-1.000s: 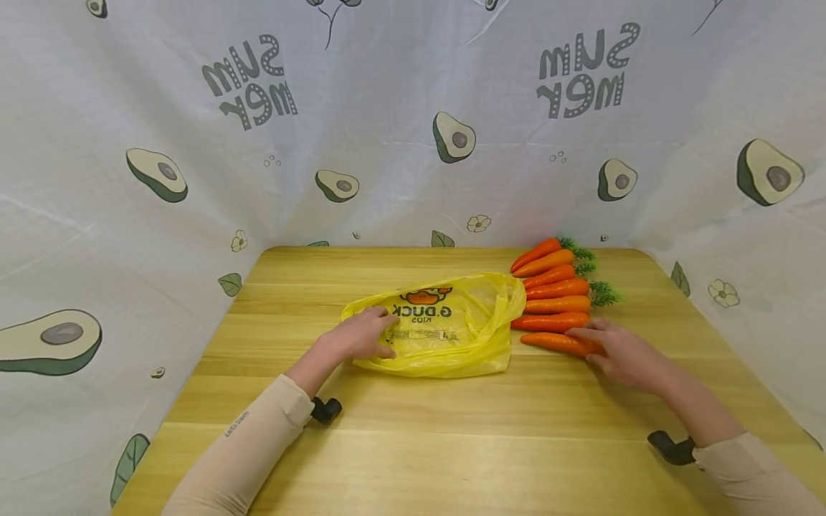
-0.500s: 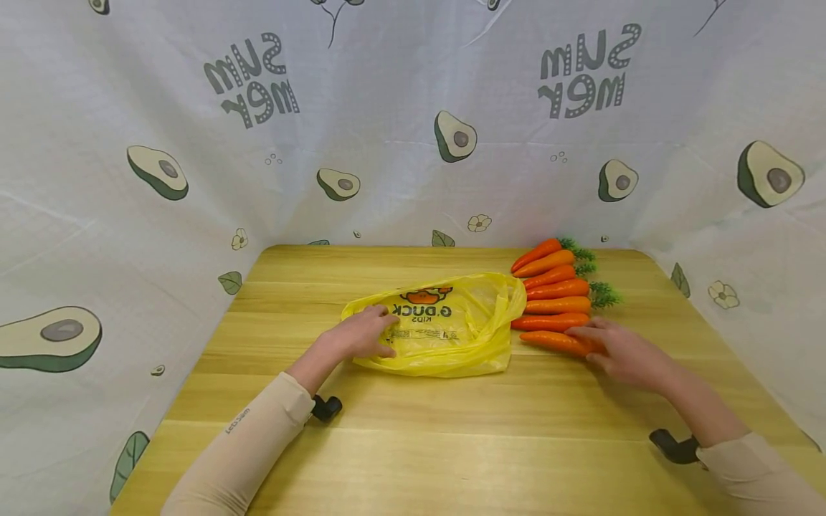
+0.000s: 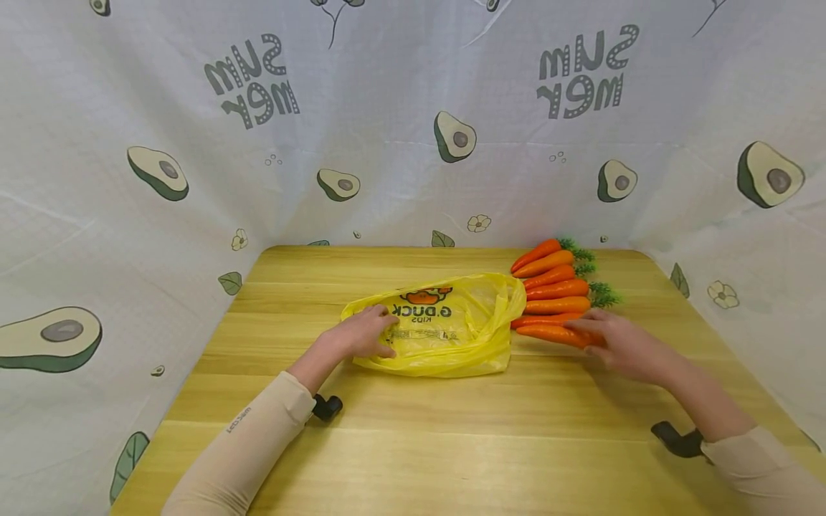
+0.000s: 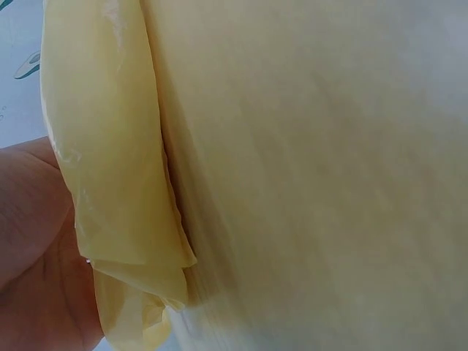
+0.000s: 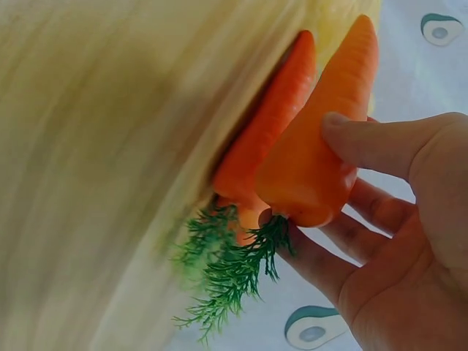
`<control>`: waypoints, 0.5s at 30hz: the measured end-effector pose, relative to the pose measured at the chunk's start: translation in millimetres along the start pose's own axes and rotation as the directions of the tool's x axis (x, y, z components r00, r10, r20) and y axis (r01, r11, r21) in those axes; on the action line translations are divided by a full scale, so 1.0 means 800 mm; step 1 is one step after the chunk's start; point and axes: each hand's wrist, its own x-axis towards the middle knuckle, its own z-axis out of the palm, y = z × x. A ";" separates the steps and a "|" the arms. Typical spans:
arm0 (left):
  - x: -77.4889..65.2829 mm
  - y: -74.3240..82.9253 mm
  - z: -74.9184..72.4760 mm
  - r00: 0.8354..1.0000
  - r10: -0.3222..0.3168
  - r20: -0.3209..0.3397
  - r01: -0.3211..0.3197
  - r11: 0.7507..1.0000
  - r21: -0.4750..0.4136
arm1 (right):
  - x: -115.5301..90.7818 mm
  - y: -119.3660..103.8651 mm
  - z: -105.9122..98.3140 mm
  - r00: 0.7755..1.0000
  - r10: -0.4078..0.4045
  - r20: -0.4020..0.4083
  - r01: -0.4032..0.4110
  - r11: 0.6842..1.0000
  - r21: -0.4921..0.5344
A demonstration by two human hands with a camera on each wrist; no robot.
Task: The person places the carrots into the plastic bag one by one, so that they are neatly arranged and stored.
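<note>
A yellow plastic bag (image 3: 452,344) with a duck print lies flat on the wooden table, its right end overlapping the carrots' tips. My left hand (image 3: 364,333) rests on the bag's left end, thumb and fingers spread apart. In the left wrist view, yellow plastic (image 4: 110,146) covers the fingers of the left hand (image 4: 36,241). My right hand (image 3: 619,344) pinches an orange carrot (image 5: 314,153) near its leafy end, thumb on top and fingers beneath. The held carrot is tilted, close by the front carrot of the row, another red-orange carrot (image 5: 274,121).
Several carrots (image 3: 558,289) lie side by side behind the held one, green tops (image 3: 603,294) pointing right. The wooden table (image 3: 439,444) reaches back to a white curtain (image 3: 387,107) printed with avocados. Black wrist mounts (image 3: 327,408) sit at both wrists.
My right hand has raised its carrot slightly and shifted it toward the row, so it now overlaps the carrot behind. The left hand and the bag stay in place.
</note>
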 end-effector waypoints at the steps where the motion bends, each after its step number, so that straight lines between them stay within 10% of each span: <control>1: 0.000 0.000 0.000 1.000 0.000 0.002 0.000 1.000 0.002 | 0.001 -0.001 -0.002 1.000 0.001 0.003 -0.001 1.000 0.000; 15: 0.002 0.002 -0.002 1.000 0.011 -0.004 -0.010 0.998 0.055 | 0.015 -0.010 -0.034 1.000 -0.022 -0.018 0.022 1.000 -0.019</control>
